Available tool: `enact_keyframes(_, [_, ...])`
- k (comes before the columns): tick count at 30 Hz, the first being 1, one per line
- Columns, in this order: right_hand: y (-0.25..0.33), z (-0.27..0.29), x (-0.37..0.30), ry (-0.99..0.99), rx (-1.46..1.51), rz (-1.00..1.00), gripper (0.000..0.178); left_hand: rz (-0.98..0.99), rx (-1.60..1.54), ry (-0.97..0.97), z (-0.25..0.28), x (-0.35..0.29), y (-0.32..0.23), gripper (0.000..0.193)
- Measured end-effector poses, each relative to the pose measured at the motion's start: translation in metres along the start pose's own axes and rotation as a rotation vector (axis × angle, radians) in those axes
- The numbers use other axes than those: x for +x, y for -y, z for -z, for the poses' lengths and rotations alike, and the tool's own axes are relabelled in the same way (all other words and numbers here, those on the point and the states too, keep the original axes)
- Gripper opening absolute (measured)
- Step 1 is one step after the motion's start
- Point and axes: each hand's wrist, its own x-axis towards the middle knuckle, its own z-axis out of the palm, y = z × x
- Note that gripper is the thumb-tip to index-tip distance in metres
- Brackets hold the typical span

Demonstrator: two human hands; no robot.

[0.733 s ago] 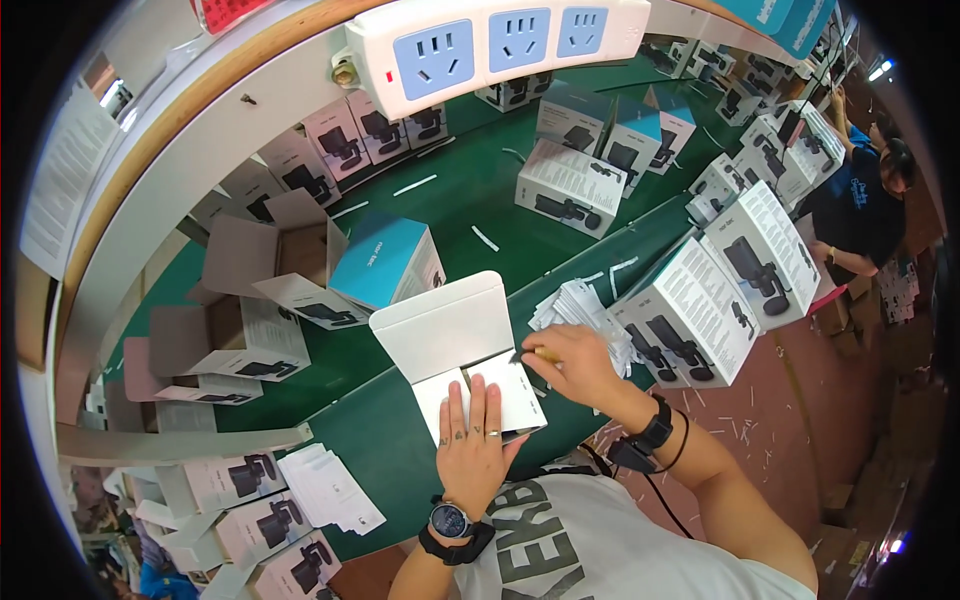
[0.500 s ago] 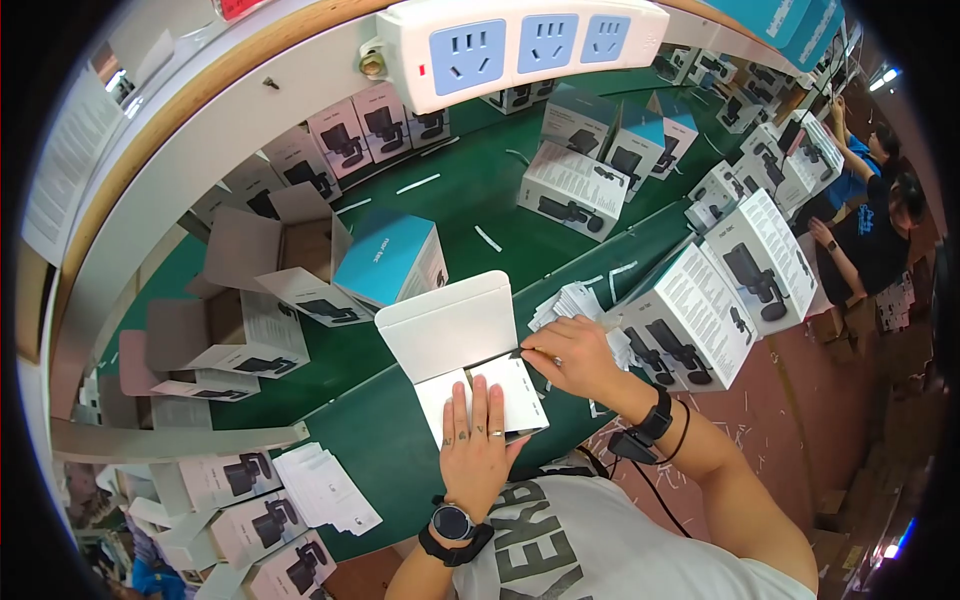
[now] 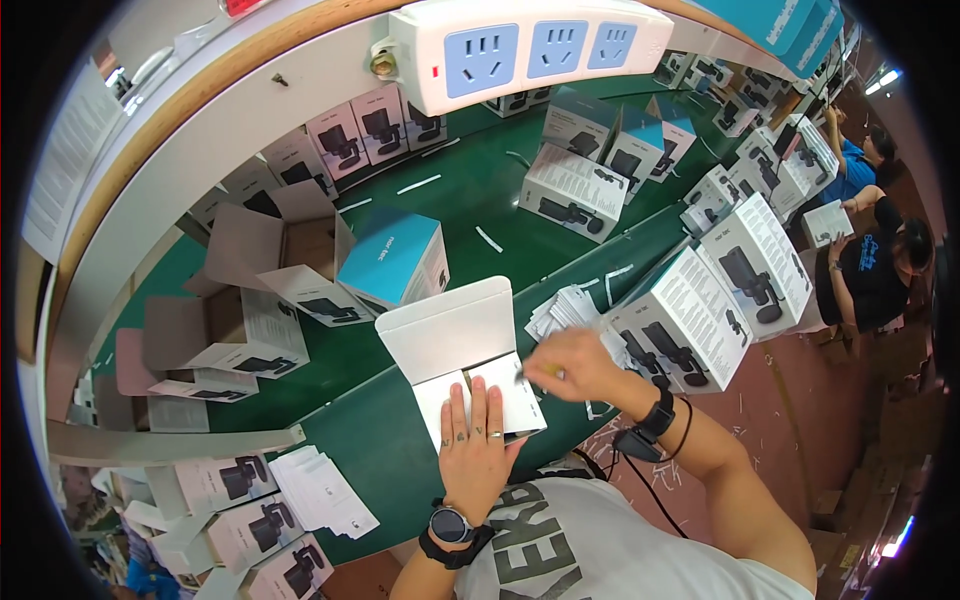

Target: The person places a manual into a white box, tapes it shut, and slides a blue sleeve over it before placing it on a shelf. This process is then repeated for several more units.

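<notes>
In front of me on the green bench is a small white carton (image 3: 447, 325), its long lid flap standing up at the back. My left hand (image 3: 474, 440) lies flat on the carton's folded-in top flaps, fingers stretched out and a ring on one. A narrow dark gap shows between those flaps, beyond the fingertips. At the carton's right edge my right hand (image 3: 580, 368) is closed, its fingers blurred by motion. A small dark-tipped thing seems to stick out of its grip, too smeared to name.
A stack of white paper slips (image 3: 565, 312) lies beyond my right hand. Printed microphone boxes (image 3: 680, 330) stand at the right. Open cartons (image 3: 240, 325) and a blue-topped box (image 3: 390, 258) are at the left. A power strip (image 3: 530, 50) hangs overhead. Co-workers (image 3: 865, 255) sit at the right.
My right hand has shifted slightly at the carton's right edge and is now blurred. My left hand stays in place. A co-worker at the right now holds a white box in view.
</notes>
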Motion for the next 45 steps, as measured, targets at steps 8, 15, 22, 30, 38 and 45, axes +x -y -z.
enact_keyframes(8, [0.005,-0.007,0.01,-0.034,0.075,-0.166,0.021,0.002,-0.007,-0.002,0.003,-0.002,-0.002,0.089])
enact_keyframes(15, [0.009,-0.007,0.0,0.104,0.173,-0.261,0.022,0.0,0.003,-0.005,0.002,0.0,-0.006,0.088])
enact_keyframes(22, [0.006,0.067,-0.094,0.856,0.981,-0.343,0.019,0.005,-0.004,-0.037,0.002,-0.005,-0.002,0.087])
enact_keyframes(30, [0.033,0.042,-0.044,0.05,0.687,-0.77,0.051,-0.022,0.06,0.032,0.01,0.001,-0.01,0.083])
enact_keyframes(38, [0.051,0.027,0.056,-0.213,1.59,-0.874,0.037,-0.079,-0.107,0.022,0.027,0.003,0.009,0.078])
enact_keyframes(45, [0.074,0.032,-0.035,0.136,0.933,-0.686,0.036,0.122,-1.332,-0.613,0.004,-0.038,0.032,0.063])
